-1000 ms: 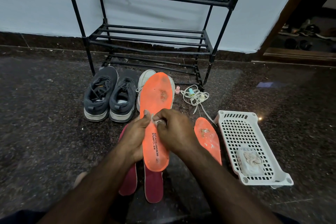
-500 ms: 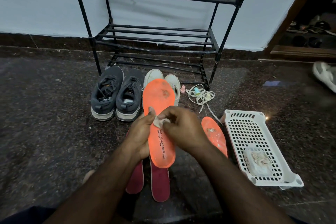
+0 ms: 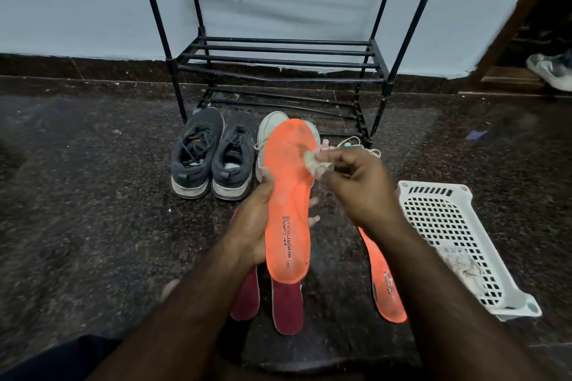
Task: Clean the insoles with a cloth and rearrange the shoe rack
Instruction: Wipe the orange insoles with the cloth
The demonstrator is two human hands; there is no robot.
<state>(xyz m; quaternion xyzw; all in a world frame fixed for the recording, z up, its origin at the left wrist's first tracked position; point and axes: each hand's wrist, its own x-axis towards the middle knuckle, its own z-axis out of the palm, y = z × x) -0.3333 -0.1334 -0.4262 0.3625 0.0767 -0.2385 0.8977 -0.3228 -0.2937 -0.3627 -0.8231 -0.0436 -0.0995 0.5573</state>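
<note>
Starting at nine o'clock, the dark speckled stone floor (image 3: 77, 210) is all you have on that side. Moving in, the pair of dark grey sneakers (image 3: 213, 153) stands side by side at about eleven o'clock from your hands, toes towards the black metal shoe rack (image 3: 278, 49) at twelve o'clock against the pale wall.

Your left hand (image 3: 252, 226) grips the orange insole (image 3: 288, 201) along its left edge, thumb on the printed face and fingertips showing past the right edge, holding it heel-down and tilted up towards you. Below it, at six o'clock, two maroon insoles (image 3: 288, 308) lie on the floor. Behind the orange insole's toe you can just see a white shoe (image 3: 272, 124), mostly covered.

Your right hand (image 3: 356, 185) pinches a small crumpled cloth (image 3: 312, 161) between thumb and fingers and has it touching the upper right part of the insole, near a dark smudge.

At four o'clock a second orange insole (image 3: 387, 284) lies flat, partly under your right forearm. Just beside it sits the white perforated plastic basket (image 3: 433, 213), with what may be another wadded rag (image 3: 464, 266) inside; it is too blurred to say. A tangle of white laces (image 3: 368, 148) shows at one o'clock behind your knuckles.
</note>
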